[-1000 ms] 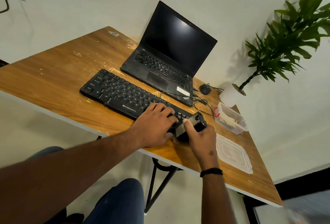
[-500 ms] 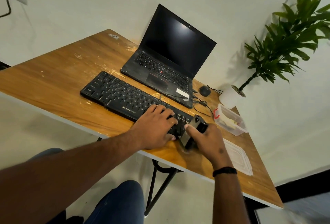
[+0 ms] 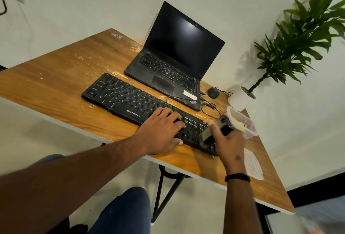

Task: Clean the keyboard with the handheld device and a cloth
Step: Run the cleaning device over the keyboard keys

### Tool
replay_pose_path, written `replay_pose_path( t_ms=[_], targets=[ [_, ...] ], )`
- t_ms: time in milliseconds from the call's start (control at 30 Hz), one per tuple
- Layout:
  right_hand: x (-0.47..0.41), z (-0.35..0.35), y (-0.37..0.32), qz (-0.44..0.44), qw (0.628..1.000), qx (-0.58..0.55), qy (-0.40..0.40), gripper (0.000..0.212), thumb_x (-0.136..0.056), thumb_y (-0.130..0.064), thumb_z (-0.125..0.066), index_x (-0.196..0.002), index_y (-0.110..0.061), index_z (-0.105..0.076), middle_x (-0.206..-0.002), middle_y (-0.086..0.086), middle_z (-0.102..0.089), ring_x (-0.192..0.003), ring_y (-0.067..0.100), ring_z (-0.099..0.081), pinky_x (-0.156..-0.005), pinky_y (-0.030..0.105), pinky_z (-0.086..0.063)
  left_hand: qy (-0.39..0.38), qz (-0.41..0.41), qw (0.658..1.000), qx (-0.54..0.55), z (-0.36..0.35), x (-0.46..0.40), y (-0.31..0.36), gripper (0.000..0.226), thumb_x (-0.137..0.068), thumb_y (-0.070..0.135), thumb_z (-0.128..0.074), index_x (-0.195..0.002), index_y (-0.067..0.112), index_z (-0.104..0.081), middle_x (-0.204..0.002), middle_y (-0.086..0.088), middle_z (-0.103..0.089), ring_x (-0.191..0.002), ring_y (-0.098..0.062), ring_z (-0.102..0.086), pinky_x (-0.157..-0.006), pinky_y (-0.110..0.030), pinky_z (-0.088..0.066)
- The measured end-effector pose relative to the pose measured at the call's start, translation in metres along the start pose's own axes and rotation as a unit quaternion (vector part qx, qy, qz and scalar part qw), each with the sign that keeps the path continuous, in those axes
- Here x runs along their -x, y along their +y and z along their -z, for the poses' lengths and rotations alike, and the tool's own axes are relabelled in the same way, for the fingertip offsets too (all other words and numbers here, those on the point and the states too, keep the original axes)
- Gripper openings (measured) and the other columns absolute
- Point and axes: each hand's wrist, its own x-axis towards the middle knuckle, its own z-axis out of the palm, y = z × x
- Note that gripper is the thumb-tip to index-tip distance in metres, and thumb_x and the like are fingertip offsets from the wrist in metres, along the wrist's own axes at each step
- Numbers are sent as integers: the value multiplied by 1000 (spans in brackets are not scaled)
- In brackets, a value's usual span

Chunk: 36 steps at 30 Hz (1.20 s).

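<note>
A black keyboard (image 3: pixel 128 101) lies across the wooden table (image 3: pixel 56 84), in front of an open laptop. My left hand (image 3: pixel 162 131) rests flat on the keys right of the middle, fingers spread and straight. My right hand (image 3: pixel 229 146) grips a dark handheld device (image 3: pixel 216 131) over the keyboard's right end, its lower end down on the keys; the device is blurred. No cloth is in view.
A black laptop (image 3: pixel 173 62) stands open behind the keyboard, with a mouse (image 3: pixel 213 92) and cables to its right. A clear plastic box (image 3: pixel 248 123) and its lid (image 3: pixel 253 166) sit at the table's right end, beside a potted plant (image 3: pixel 240 97).
My right hand has carried the device a little to the right along the keyboard's right end. The left hand stays on the keys.
</note>
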Motion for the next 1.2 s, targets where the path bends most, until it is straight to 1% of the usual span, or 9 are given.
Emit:
replay_pose_path(
  t_ms=[67, 133, 367, 467, 633, 933, 1033, 1100, 1200],
  targets=[
    [-6, 0, 2, -14, 990, -32, 136, 23, -91, -38, -67, -93, -15, -69, -83, -4, -68, -78, 7, -64, -63, 14, -46, -2, -1, 1000, 0, 0, 0, 0, 60, -98, 63, -42, -149, 31, -43, -153, 1, -38, -141, -22, -29, -121, -45, -19],
    [-10, -3, 3, -29, 979, -47, 195, 29, -92, -39, -65, -102, -12, -69, -88, -1, -70, -80, 10, -65, -63, 9, -45, -6, -1, 1000, 0, 1, 0, 0, 60, -98, 63, -42, -149, 32, -42, -154, 1, -37, -142, -22, -28, -121, -45, -18],
    [-19, -41, -2, 3, 996, 83, 33, 20, -92, -39, -60, -82, -21, -61, -79, -3, -66, -78, 16, -65, -67, 31, -54, -5, -8, 1000, -2, 0, 0, -1, 60, -97, 63, -42, -148, 33, -45, -154, 1, -38, -143, -22, -26, -121, -45, -17],
    [-32, -50, -3, 27, 986, 149, 72, 30, -93, -47, -57, -95, -18, -65, -82, -4, -65, -79, 18, -64, -69, 30, -51, -4, -9, 1000, -3, 0, 0, -1, 59, -97, 63, -42, -148, 33, -46, -155, 1, -37, -144, -22, -25, -121, -46, -17],
    [-39, -34, -12, 51, 976, 55, 205, 31, -95, -44, -57, -95, -14, -65, -82, -4, -63, -78, 14, -60, -74, 26, -48, -4, -6, 1000, 4, 0, 0, -1, 59, -98, 63, -42, -148, 32, -46, -155, 1, -38, -145, -23, -24, -122, -47, -16],
    [-36, -57, 7, 39, 993, 40, 105, 30, -93, -48, -61, -100, -19, -68, -89, -5, -68, -86, 14, -64, -77, 32, -54, -4, -9, 1000, -3, 0, 0, -1, 59, -98, 62, -41, -149, 32, -43, -157, -2, -36, -147, -25, -22, -123, -48, -15],
    [-44, -48, 6, -11, 999, 40, 12, 23, -91, -38, -64, -75, -22, -63, -76, -4, -68, -78, 19, -67, -71, 38, -57, -6, -8, 1000, -3, -2, -1, -1, 59, -98, 63, -41, -149, 33, -43, -157, -2, -35, -147, -25, -21, -123, -48, -15],
    [-49, -37, 1, -31, 999, 19, -40, 21, -89, -32, -66, -72, -20, -62, -74, -2, -68, -77, 19, -68, -69, 38, -56, -8, -5, 1000, -2, -2, -1, -1, 59, -98, 63, -42, -149, 33, -43, -157, -2, -35, -147, -25, -20, -123, -48, -15],
    [-53, -37, 1, 4, 999, 48, 14, 23, -90, -39, -67, -79, -19, -65, -75, -5, -66, -73, 12, -64, -61, 27, -49, -9, -6, 1000, 0, -1, -1, -1, 59, -98, 62, -42, -149, 33, -43, -157, -1, -35, -147, -24, -20, -123, -48, -14]
  ],
)
